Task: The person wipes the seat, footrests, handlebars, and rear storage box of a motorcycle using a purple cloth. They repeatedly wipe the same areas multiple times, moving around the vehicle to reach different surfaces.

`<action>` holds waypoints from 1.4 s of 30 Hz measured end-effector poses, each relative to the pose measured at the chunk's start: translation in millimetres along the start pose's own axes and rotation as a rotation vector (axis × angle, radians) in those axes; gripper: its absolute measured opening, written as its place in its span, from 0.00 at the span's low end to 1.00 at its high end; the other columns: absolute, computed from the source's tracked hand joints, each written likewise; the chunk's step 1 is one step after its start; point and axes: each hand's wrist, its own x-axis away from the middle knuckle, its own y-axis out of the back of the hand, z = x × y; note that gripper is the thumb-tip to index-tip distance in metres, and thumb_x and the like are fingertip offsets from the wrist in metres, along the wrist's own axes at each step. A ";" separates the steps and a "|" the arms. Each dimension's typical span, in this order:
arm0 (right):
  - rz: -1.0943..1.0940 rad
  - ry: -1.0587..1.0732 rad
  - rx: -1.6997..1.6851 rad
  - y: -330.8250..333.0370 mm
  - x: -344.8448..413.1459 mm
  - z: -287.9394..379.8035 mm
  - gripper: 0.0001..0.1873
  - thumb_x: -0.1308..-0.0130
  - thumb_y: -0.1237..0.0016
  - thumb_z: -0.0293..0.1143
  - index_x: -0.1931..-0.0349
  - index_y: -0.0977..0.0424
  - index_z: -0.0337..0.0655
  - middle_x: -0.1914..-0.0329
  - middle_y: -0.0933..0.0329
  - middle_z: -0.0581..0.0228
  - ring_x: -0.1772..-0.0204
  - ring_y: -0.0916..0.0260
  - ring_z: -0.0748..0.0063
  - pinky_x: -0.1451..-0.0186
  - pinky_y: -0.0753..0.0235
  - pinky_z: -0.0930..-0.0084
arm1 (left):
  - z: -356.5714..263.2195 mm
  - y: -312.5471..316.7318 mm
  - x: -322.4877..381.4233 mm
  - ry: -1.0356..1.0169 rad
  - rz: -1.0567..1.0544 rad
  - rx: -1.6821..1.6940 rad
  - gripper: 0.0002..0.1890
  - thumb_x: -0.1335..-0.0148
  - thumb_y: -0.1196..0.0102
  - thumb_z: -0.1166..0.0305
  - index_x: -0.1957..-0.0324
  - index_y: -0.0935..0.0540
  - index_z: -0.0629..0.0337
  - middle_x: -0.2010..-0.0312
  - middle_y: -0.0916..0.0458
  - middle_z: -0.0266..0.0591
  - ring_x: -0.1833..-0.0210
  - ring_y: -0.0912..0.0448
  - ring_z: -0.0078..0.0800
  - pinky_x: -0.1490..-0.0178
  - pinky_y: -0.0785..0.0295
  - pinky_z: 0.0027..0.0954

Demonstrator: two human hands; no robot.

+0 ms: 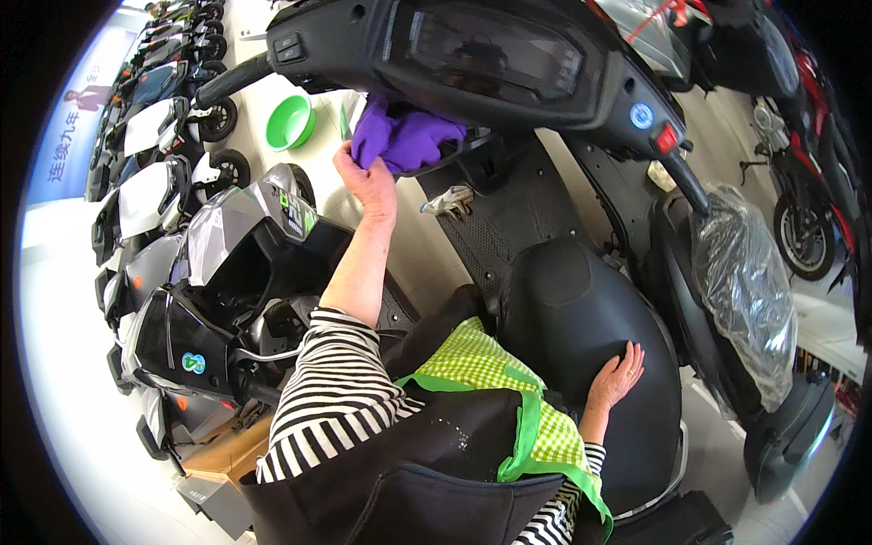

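Note:
My left hand (368, 184) grips a corner of a purple cloth (415, 139), which lies bunched against the inner front panel of a black electric scooter, below its handlebar and dark display (497, 51). Resting flat on the black scooter seat (572, 293) is my right hand (615, 378), its fingers slightly apart and a ring on one of them. A pale work glove (449, 201) lies on the textured footboard (490, 231) between the seat and the front panel. Part of the cloth is hidden behind the handlebar housing.
A green plastic basin (290, 122) stands on the tiled floor at the upper left. Close on the left is a grey and black scooter (225, 252), with a row of others beyond. At right, another scooter has a seat in clear plastic wrap (742, 293). A cardboard box (228, 449) sits lower left.

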 end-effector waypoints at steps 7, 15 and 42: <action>0.001 0.023 0.028 -2.9 0.7 -8.6 0.23 0.29 0.62 0.32 0.34 0.36 0.43 0.28 0.38 0.58 0.23 0.48 0.56 0.21 0.54 0.53 | 58.3 -4.1 23.7 -0.246 0.309 -0.471 0.19 0.57 0.45 0.85 0.59 0.20 0.58 0.50 0.24 0.47 0.46 0.28 0.51 0.40 0.33 0.44; -0.042 0.089 0.021 -2.2 -3.3 -6.1 0.23 0.29 0.63 0.34 0.35 0.36 0.43 0.28 0.38 0.58 0.25 0.45 0.55 0.23 0.50 0.53 | 63.6 2.5 -6.9 -0.425 0.706 -0.761 0.24 0.57 0.43 0.82 0.54 0.18 0.51 0.50 0.22 0.41 0.45 0.28 0.46 0.42 0.30 0.40; -0.055 0.140 -0.005 -17.3 -3.7 -28.9 0.24 0.26 0.63 0.39 0.31 0.38 0.48 0.25 0.40 0.63 0.22 0.50 0.59 0.22 0.53 0.52 | -44.1 6.2 -44.6 -0.209 0.219 -0.545 0.26 0.33 0.52 0.57 0.36 0.31 0.54 0.37 0.29 0.47 0.33 0.33 0.47 0.33 0.38 0.53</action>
